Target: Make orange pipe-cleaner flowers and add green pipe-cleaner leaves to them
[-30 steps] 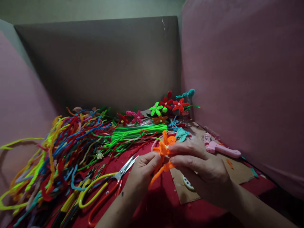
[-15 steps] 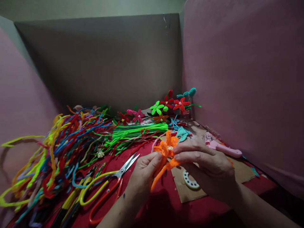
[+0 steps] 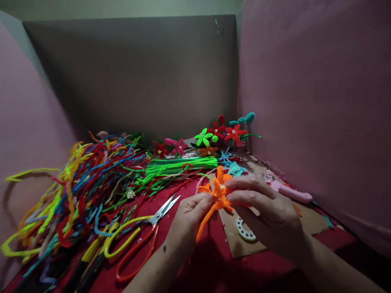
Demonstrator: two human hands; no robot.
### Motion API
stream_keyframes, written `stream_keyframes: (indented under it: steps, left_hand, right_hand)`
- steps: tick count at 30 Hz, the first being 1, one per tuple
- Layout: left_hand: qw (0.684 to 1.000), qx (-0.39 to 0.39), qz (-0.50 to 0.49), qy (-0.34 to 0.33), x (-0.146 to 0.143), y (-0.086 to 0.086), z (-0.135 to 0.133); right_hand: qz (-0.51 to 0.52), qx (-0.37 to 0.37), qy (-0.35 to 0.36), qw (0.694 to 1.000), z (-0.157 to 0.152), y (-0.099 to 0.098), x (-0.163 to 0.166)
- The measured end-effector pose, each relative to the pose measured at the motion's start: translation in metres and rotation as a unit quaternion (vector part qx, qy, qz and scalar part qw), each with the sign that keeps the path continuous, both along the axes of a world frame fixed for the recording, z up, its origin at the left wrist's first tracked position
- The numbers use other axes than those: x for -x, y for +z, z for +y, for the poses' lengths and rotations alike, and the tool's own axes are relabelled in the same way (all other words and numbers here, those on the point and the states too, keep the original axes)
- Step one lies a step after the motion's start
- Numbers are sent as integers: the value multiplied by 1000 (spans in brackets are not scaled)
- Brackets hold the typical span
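An orange pipe cleaner flower (image 3: 219,191) is held up between my two hands over the red cloth. Pale stamens show at its centre, and one orange strand hangs down toward the lower left. My left hand (image 3: 191,213) pinches the flower's left side between thumb and fingers. From the right, my right hand (image 3: 269,209) grips a petal with its fingertips; the thumb is mostly hidden behind the fingers. Scissors (image 3: 155,219) with one yellow and one red handle lie open just left of my left hand.
Loose coloured pipe cleaners (image 3: 82,191) heap up on the left, beside pliers (image 3: 91,252). A green pipe cleaner bundle (image 3: 180,167) and finished flowers (image 3: 203,137) stand behind. Cardboard (image 3: 244,250), a white ring with holes (image 3: 245,230) and a pink glue gun (image 3: 290,191) are at right.
The flower has turned in my fingers, so its petals and hanging strand show at a different angle. Both hands keep hold of it, and the view has shifted slightly.
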State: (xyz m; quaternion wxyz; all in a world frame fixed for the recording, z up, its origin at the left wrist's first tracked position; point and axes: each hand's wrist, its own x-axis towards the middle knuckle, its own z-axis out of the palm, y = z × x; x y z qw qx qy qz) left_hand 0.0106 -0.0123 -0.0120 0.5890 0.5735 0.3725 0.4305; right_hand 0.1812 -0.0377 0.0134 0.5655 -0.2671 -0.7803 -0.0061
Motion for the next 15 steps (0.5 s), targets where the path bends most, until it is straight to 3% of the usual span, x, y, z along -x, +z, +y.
stream_keyframes:
  steps: [15]
  left_hand:
    - [998,-43,40,14,-2,0,-3]
  right_hand:
    - [-29,-14,-89,996,0,-6,3]
